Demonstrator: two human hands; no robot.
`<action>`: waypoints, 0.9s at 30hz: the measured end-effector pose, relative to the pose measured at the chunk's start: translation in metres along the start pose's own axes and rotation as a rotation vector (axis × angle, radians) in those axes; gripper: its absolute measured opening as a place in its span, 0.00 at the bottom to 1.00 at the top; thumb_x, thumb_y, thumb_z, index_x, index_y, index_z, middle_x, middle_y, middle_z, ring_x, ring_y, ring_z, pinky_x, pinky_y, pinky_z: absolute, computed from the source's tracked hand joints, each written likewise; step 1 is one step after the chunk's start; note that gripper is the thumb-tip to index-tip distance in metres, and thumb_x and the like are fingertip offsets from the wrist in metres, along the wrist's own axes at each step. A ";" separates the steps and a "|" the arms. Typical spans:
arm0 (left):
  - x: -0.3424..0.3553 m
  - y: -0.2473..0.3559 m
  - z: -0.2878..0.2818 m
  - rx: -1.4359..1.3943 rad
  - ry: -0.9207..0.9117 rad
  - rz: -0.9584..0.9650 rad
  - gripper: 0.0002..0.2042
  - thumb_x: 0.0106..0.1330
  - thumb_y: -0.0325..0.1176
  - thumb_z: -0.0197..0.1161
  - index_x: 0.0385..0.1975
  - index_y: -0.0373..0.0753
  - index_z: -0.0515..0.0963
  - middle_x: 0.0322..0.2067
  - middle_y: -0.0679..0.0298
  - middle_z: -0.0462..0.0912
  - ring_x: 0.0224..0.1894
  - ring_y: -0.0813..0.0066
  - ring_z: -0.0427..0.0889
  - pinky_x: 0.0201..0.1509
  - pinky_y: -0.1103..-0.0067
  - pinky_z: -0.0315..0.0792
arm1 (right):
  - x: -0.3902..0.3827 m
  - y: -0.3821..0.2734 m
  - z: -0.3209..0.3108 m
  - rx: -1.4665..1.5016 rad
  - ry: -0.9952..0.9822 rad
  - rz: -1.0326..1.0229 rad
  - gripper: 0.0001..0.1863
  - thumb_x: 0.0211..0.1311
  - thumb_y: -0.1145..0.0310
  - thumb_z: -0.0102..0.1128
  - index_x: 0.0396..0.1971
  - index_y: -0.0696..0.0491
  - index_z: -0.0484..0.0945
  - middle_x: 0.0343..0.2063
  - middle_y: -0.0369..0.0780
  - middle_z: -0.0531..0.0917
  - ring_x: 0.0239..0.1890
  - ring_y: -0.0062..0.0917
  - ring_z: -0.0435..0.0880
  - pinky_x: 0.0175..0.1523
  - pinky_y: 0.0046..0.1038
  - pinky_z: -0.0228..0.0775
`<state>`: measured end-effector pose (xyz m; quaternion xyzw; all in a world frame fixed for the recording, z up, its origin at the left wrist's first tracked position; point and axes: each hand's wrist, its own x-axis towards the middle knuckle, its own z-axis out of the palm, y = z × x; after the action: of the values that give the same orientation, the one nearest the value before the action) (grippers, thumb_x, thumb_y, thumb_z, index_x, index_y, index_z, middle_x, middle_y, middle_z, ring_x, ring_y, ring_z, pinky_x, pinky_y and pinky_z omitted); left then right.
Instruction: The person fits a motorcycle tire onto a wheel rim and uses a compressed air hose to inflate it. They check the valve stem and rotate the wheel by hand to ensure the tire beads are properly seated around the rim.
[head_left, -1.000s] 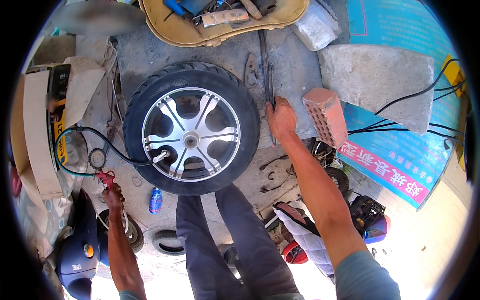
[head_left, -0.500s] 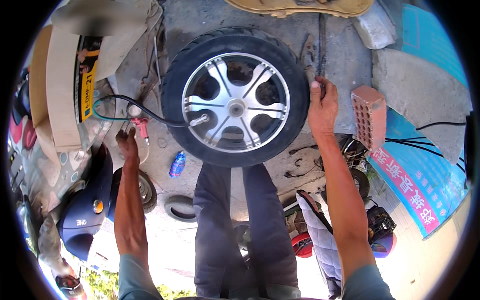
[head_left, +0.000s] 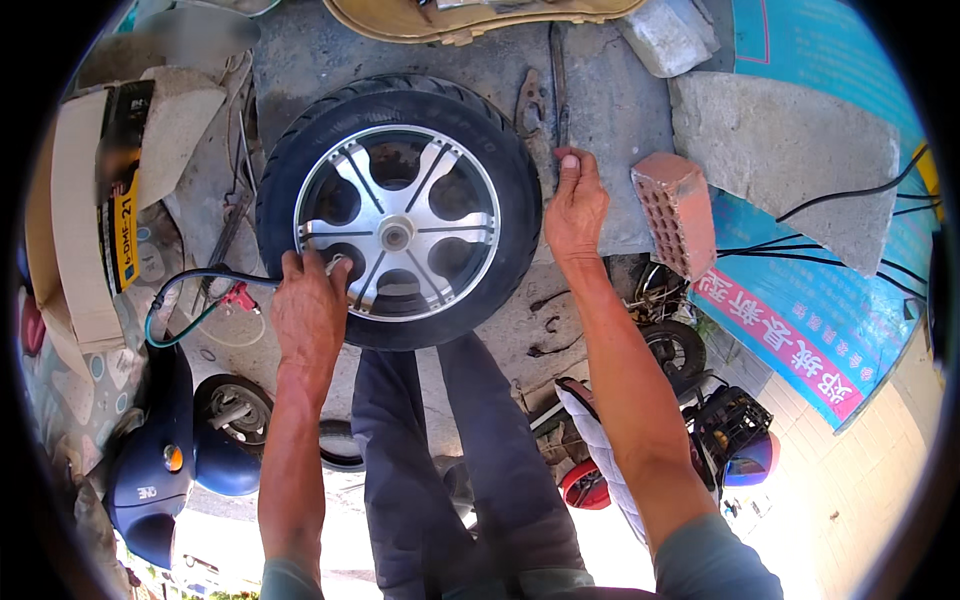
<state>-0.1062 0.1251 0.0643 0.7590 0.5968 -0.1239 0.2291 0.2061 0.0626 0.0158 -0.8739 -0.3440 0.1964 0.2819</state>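
Observation:
A motorcycle-type wheel (head_left: 465, 170) with a black tyre and silver spoked rim lies flat before me. My left hand (head_left: 312, 305) is closed over the rim's near left part, gripping the metal end of a black air hose (head_left: 215, 272); a bit of silvery fitting shows by the thumb. The hose loops left to a red inflator (head_left: 238, 295), partly hidden. My right hand (head_left: 578, 205) is just right of the tyre, its fingers curled at the near end of a long dark metal bar (head_left: 559, 80), which lies on the ground.
A holed brick (head_left: 675, 215) and concrete slab (head_left: 790, 140) lie to the right. At the top is a tan tray (head_left: 470, 30), with a rusty metal piece (head_left: 530, 100) below it. An open cardboard box (head_left: 80, 220) stands left, a dark blue scooter (head_left: 150, 470) lower left.
My left hand has moved right from beside the inflator onto the hose end at the rim. The view has shifted, so the wheel appears farther left. My right hand stays by the bar.

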 end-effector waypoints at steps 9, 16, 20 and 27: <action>0.008 0.010 0.009 -0.116 -0.025 -0.069 0.18 0.68 0.39 0.65 0.41 0.26 0.76 0.41 0.41 0.80 0.43 0.39 0.82 0.47 0.55 0.76 | 0.116 0.091 -0.026 -0.205 0.224 0.028 0.12 0.69 0.70 0.56 0.47 0.59 0.77 0.46 0.54 0.81 0.50 0.50 0.80 0.56 0.45 0.70; 0.008 0.012 0.032 -0.079 0.098 0.048 0.12 0.66 0.33 0.65 0.33 0.28 0.74 0.36 0.40 0.79 0.40 0.39 0.80 0.44 0.54 0.72 | 0.145 0.098 -0.010 -0.220 0.115 0.141 0.13 0.67 0.70 0.59 0.47 0.60 0.73 0.46 0.55 0.79 0.50 0.51 0.80 0.57 0.46 0.71; 0.012 0.021 0.021 -0.124 0.015 0.044 0.09 0.67 0.29 0.63 0.36 0.29 0.73 0.39 0.43 0.79 0.42 0.41 0.80 0.47 0.57 0.74 | 0.161 0.123 -0.011 -0.317 0.100 -0.033 0.12 0.66 0.68 0.60 0.43 0.60 0.75 0.43 0.56 0.81 0.48 0.52 0.82 0.54 0.46 0.73; 0.008 0.016 0.017 -0.004 0.108 0.196 0.10 0.61 0.34 0.69 0.36 0.36 0.78 0.40 0.58 0.81 0.46 0.53 0.78 0.54 0.62 0.70 | 0.124 0.074 -0.046 0.081 0.089 0.027 0.16 0.60 0.62 0.66 0.38 0.62 0.81 0.30 0.43 0.86 0.34 0.30 0.83 0.44 0.31 0.74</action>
<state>-0.0871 0.1210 0.0494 0.8188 0.5314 -0.0586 0.2093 0.3524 0.0897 -0.0137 -0.8743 -0.3108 0.1747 0.3294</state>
